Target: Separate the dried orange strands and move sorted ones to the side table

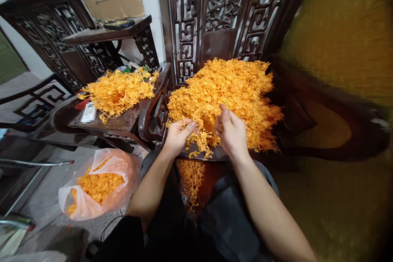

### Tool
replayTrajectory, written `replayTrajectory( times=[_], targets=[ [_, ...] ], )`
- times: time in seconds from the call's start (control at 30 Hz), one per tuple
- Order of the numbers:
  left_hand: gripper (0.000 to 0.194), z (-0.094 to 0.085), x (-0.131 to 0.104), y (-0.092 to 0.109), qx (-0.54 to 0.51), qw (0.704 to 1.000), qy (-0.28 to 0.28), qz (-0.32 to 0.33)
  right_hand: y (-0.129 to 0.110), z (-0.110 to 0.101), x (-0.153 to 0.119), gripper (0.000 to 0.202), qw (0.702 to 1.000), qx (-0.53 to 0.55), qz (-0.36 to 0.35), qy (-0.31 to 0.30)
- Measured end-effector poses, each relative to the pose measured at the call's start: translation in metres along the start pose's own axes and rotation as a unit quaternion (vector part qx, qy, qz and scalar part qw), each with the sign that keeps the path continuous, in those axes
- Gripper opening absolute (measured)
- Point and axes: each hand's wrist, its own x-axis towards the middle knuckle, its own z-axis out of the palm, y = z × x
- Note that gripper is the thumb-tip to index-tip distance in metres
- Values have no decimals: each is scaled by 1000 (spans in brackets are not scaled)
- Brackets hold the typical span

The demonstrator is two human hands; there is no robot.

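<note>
A thin, branching orange sprig (201, 144), plastic by its look, hangs from my left hand (179, 136), whose thumb and fingers are pinched on it. Across a small gap to the right is my right hand (232, 131), thumb up and fingers curled in; what they hold, if anything, is hidden. Both hands are at the near edge of a big heap of orange sprigs (233, 86), piled on a dark carved wooden chair. More strands (192, 178) hang or lie below the seat edge, between my knees.
To the left, a smaller bunch of orange sprigs (121, 90) lies on a dark wooden table (123, 120). A translucent plastic bag (130, 172) with orange pieces stands on the floor. The carved chair back (221, 41) rises behind the heap, and a wooden armrest (149, 123) stands left of my hands.
</note>
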Motion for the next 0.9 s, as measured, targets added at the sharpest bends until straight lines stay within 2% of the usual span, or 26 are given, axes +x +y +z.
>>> replayTrajectory(
  times=[0.07,0.13,0.23,0.3,0.43,0.53,0.6,0.7,0.77,0.83,0.9],
  targets=[
    [41,4,-1,-4,-62,996,-27,-50,8,5,12,59,980,144,136,-7],
    [42,7,1,-7,-120,986,-39,-104,11,12,18,64,947,228,228,-6],
    [42,7,5,-5,-197,967,-28,-162,14,22,18,69,914,263,310,4],
    [35,5,7,0,-249,953,-10,-170,19,26,16,70,908,250,335,19],
    [30,1,8,7,-337,928,31,-158,25,20,7,70,916,247,315,12],
    [33,1,9,6,-353,918,43,-174,21,16,0,68,922,264,282,-22],
    [33,2,10,5,-349,917,53,-185,19,18,-2,64,930,261,260,-7],
    [31,2,13,5,-337,920,52,-196,21,21,3,59,945,249,204,65],
    [30,1,15,5,-331,922,39,-196,25,14,13,61,951,230,158,131],
    [29,-1,15,6,-321,927,26,-193,31,-5,26,63,946,217,120,208],
    [29,-7,15,7,-302,934,21,-192,36,-29,37,63,928,229,103,274]
  ],
)
